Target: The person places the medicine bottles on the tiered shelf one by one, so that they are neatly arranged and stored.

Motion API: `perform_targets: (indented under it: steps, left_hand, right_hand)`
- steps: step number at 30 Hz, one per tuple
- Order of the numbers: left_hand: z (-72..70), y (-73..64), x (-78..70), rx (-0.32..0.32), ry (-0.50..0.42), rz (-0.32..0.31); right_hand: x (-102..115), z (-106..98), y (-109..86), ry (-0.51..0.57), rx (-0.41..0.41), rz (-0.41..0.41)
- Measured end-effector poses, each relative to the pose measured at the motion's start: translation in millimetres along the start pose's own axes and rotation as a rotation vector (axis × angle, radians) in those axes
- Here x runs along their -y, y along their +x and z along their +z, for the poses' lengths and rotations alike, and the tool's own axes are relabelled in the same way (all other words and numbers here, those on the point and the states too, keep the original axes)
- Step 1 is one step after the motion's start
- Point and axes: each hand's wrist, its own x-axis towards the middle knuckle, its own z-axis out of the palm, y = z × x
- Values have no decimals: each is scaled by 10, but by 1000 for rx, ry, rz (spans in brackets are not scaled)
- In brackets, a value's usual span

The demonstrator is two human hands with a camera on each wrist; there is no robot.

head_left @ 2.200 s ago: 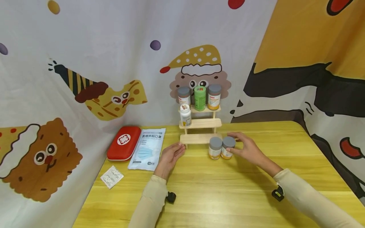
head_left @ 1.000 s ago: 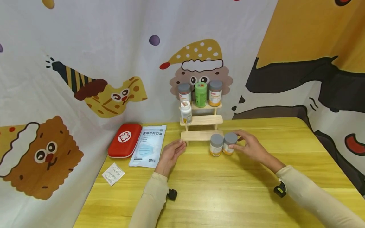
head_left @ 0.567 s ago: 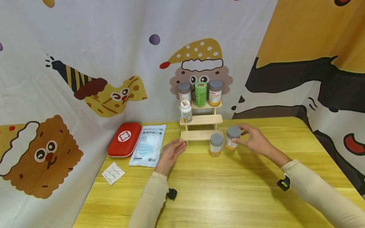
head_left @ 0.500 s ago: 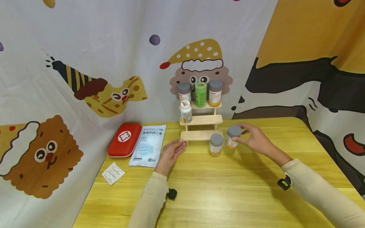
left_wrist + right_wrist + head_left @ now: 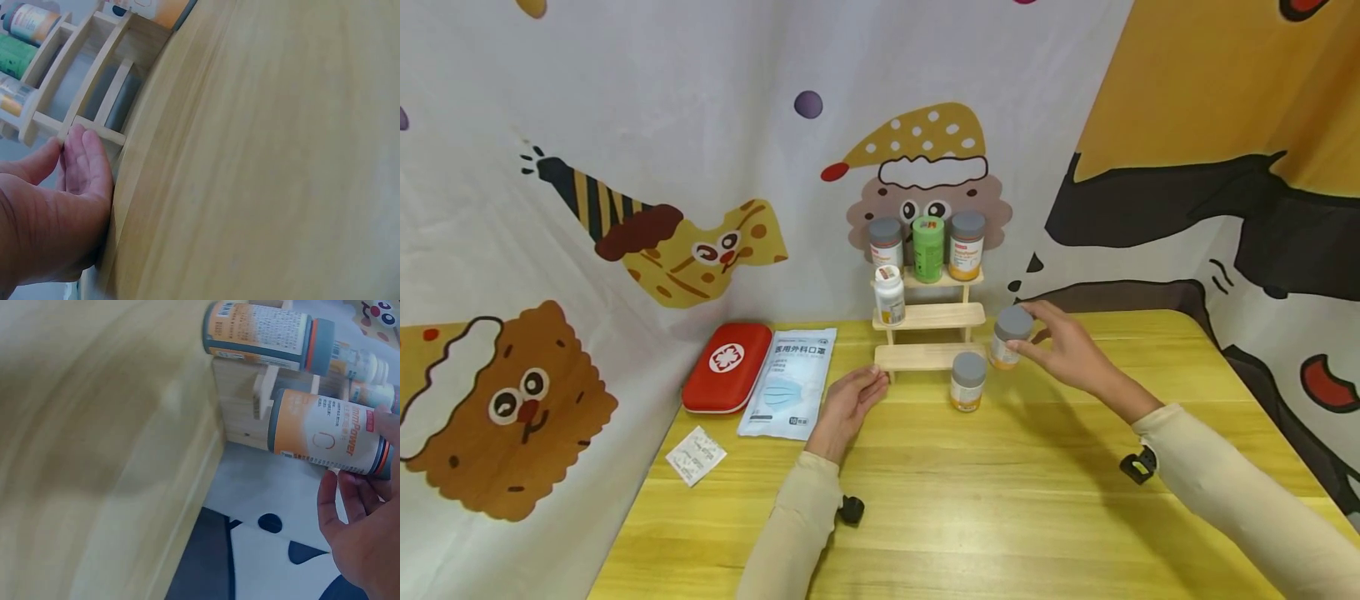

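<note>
My right hand (image 5: 1071, 354) pinches a grey-lidded pill bottle (image 5: 1002, 353) by its lid, just right of the small three-step wooden shelf (image 5: 925, 357). In the right wrist view this held bottle (image 5: 325, 431) has an orange and white label and appears raised off the table. A matching bottle (image 5: 967, 385) stands on the table before the lowest step. My left hand (image 5: 847, 408) holds the left end of that step, thumb and fingertips at its edge in the left wrist view. A white bottle (image 5: 890, 300) occupies the middle step's left end.
On the top step stand a green canister (image 5: 928, 250) and two grey-lidded bottles, one at its right (image 5: 966, 247). Left lie a red first-aid case (image 5: 722, 379), a mask packet (image 5: 786, 387) and a small white sachet (image 5: 696, 456). A patterned curtain (image 5: 737, 125) hangs behind.
My right hand has lifted its bottle from beside the other bottle and moved it back and slightly right, toward the shelf's right end. My left hand stays at the shelf.
</note>
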Motion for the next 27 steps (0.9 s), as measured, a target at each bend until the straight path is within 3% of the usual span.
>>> perform_targets:
  steps: [11, 27]
  left_hand:
    - [7, -7, 11, 1, 4, 5]
    - [-6, -13, 12, 5, 6, 11]
  right_hand:
    - [212, 1, 266, 6, -49, 5]
    - [310, 180, 486, 112, -121, -14]
